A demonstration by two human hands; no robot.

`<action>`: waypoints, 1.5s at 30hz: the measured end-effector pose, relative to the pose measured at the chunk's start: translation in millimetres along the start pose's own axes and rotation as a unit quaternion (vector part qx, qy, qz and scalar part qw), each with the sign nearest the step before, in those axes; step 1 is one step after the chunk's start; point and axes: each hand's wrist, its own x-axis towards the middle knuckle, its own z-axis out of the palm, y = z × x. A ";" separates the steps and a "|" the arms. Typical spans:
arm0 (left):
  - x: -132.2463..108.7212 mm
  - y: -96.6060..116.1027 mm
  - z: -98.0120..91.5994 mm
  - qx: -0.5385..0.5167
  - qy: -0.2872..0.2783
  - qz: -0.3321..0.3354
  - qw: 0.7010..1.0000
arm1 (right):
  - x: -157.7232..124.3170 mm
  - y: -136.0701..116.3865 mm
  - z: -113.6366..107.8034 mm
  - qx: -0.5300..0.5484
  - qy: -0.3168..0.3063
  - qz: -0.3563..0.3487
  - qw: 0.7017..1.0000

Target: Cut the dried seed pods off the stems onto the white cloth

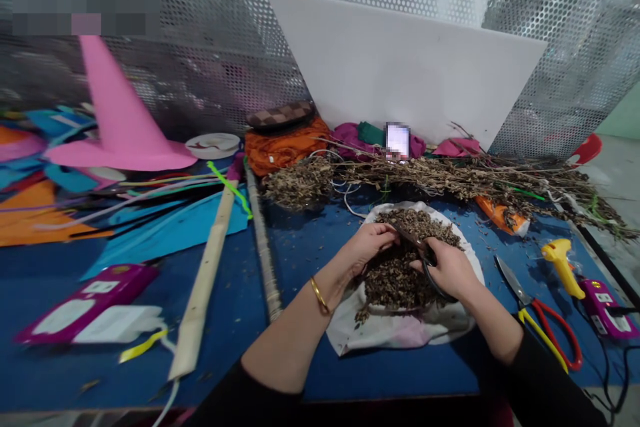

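Note:
In the head view, a heap of brown dried plant bits [397, 290] lies on a white cloth [345, 320] in front of me. Over that heap, my right hand [450, 270] grips dark-handled scissors [411, 237], whose blades point up and left. My left hand [369, 245] is closed in a pinch close to the blade tips. What sits between its fingertips is too small to make out. A gold bangle [320, 295] circles my left wrist.
Behind the cloth lies a row of dried stalks [440, 177]. Red-and-yellow-handled scissors [545, 323] and a yellow glue gun [563, 263] are at right. To the left are a wooden strip [205, 287], a purple power strip [95, 300] and a pink cone hat [117, 120].

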 end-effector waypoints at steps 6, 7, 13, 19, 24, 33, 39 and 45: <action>0.3 -0.8 1.1 -0.024 -0.012 -0.015 1.000 | 0.0 -1.1 1.2 -0.001 0.000 -0.004 1.000; 0.2 -0.4 1.2 -0.026 -0.011 -0.017 0.999 | 0.2 -0.6 1.5 0.001 -0.001 -0.006 1.000; 0.3 1.2 1.1 -0.012 -0.015 -0.016 1.000 | -0.8 0.5 2.9 0.001 0.002 -0.007 1.000; -0.7 1.8 0.0 0.018 -0.026 -0.026 0.999 | 0.5 -0.7 5.2 -0.016 0.003 -0.002 1.000; -0.4 3.0 -1.5 0.017 -0.024 -0.032 0.999 | 1.4 0.7 2.1 -0.011 -0.009 -0.010 1.000; 2.1 -1.7 0.1 0.036 -0.039 -0.036 0.998 | 0.1 -0.7 4.0 -0.027 0.006 0.000 1.000; 2.5 -2.9 -3.2 0.036 -0.035 -0.041 0.998 | 2.5 2.1 3.4 -0.019 -0.025 -0.008 0.999; 3.1 -3.3 -3.2 0.023 -0.025 -0.025 0.999 | 0.8 2.7 3.3 0.004 0.022 0.007 1.000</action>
